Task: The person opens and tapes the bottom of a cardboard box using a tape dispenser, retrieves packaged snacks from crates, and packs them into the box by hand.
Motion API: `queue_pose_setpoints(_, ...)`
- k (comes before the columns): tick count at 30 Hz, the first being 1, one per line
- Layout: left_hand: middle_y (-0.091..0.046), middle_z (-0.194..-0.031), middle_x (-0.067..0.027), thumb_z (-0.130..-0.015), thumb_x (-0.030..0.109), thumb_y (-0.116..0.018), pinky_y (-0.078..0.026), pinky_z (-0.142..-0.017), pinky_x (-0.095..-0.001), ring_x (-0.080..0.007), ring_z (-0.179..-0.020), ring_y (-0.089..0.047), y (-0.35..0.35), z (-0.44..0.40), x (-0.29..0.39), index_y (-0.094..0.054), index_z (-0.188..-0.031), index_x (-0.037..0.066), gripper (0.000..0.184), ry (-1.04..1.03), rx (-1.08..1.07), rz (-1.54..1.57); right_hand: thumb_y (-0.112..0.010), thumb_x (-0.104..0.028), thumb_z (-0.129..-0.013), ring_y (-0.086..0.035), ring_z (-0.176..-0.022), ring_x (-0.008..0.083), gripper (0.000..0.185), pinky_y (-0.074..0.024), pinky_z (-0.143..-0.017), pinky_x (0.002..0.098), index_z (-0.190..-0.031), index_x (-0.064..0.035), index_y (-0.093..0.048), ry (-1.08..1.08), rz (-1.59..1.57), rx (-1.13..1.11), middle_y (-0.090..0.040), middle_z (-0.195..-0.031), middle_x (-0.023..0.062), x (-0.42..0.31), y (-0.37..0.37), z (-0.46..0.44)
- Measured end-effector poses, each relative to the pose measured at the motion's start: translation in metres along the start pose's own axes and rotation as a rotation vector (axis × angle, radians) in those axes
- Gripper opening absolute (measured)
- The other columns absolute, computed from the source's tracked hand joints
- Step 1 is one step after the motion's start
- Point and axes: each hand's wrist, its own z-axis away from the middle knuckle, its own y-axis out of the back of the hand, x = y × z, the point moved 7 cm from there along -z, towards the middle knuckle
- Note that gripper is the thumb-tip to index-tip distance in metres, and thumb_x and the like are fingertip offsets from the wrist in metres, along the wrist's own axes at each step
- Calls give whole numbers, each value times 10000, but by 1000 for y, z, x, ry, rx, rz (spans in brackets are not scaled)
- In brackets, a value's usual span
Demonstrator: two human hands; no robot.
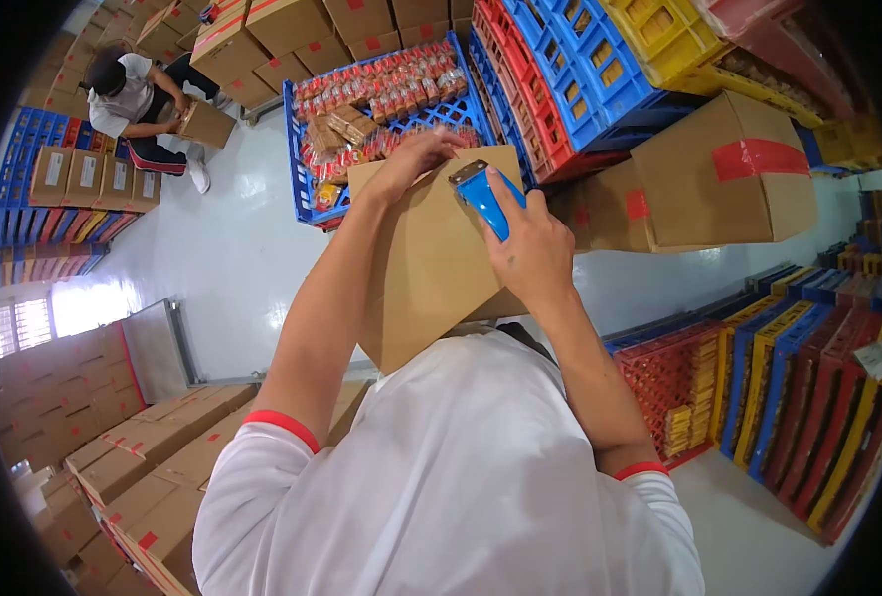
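Observation:
A brown cardboard box (426, 268) stands tilted in front of my chest, its plain side toward me. At the box's far edge, my left hand (419, 164) curls its fingers over the cardboard; the fingertips are partly hidden. In my right hand (535, 238) is a blue hand tool with a metal end (482, 199), my index finger lying along it. The tool lies over the upper right part of the box, and I cannot make out its exact kind. Just beyond the box sits a blue crate (302, 189) holding packaged bread-like goods (391, 89).
Stacked red, blue and yellow crates (580, 70) rise at the upper right, beside a taped carton (714, 174). More crates (789, 387) stand at lower right, cartons (177, 447) at lower left. A co-worker (148, 99) handles a carton (205, 124) at upper left.

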Motion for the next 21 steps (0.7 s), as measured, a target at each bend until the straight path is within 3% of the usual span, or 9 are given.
queue_pose_setpoints(1, -710, -1037, -52, -1109, 483, -435, -500, -923, -296, -140, -921, -627, -7, -6, -3, -700, -1232, 27, 541, 62, -88, -50, -756, -253, -849, -711, -779, 379, 691, -579, -668, 475, -1500, -200, -532, -10, 12, -8, -596, -983, 187, -1, 0, 0)
queue_pose_setpoints(2, -702, -1029, -35, -1110, 500, -418, -480, -864, -289, -133, -874, -583, -5, -18, -10, -737, -1163, 52, 553, -10, -71, -140, -755, -256, -855, -711, -778, 379, 674, -577, -667, 474, -1493, -201, -542, -22, 25, -16, -595, -975, 183, -2, 0, 0)
queue_pose_setpoints(5, -706, -1009, -38, -1108, 517, -410, -473, -841, -298, -136, -908, -582, -5, -20, -6, -754, -1102, 53, 577, -31, 15, -67, -747, -270, -876, -707, -774, 391, 635, -576, -683, 482, -1479, -200, -562, -8, 13, 0, -607, -959, 188, -1, 1, -4)
queue_pose_setpoints(11, -703, -850, -56, -1110, 524, -390, -493, -764, -305, -145, -773, -614, 11, -23, -12, -740, -1163, 55, 587, 30, -10, -88, -737, -289, -894, -698, -769, 414, 580, -569, -706, 515, -1450, -196, -600, -44, 44, -125, -626, -934, 208, 11, 57, 34)
queue_pose_setpoints(16, -695, -826, -55, -1114, 513, -392, -486, -741, -294, -134, -772, -619, 8, -21, -11, -733, -1185, 55, 575, 46, 14, -103, -739, -294, -886, -698, -758, 415, 580, -567, -687, 507, -1442, -190, -612, -239, 216, -452, -626, -922, 206, 36, 120, 115)
queue_pose_setpoints(19, -693, -839, -63, -1103, 519, -425, -493, -749, -312, -143, -756, -609, 1, -24, -7, -726, -1210, 49, 568, 16, -23, -245, -754, -271, -864, -699, -738, 407, 597, -573, -672, 486, -1436, -170, -615, -178, 173, -426, -627, -931, 204, 61, 84, 128)
queue_pose_setpoints(21, -713, -851, -53, -1108, 483, -438, -491, -724, -302, -165, -767, -646, 12, -34, -9, -688, -1266, 40, 533, -224, 101, -656, -759, -258, -854, -702, -737, 399, 601, -578, -670, 474, -1429, -153, -618, -129, 162, -382, -629, -933, 206, 80, 40, 127)
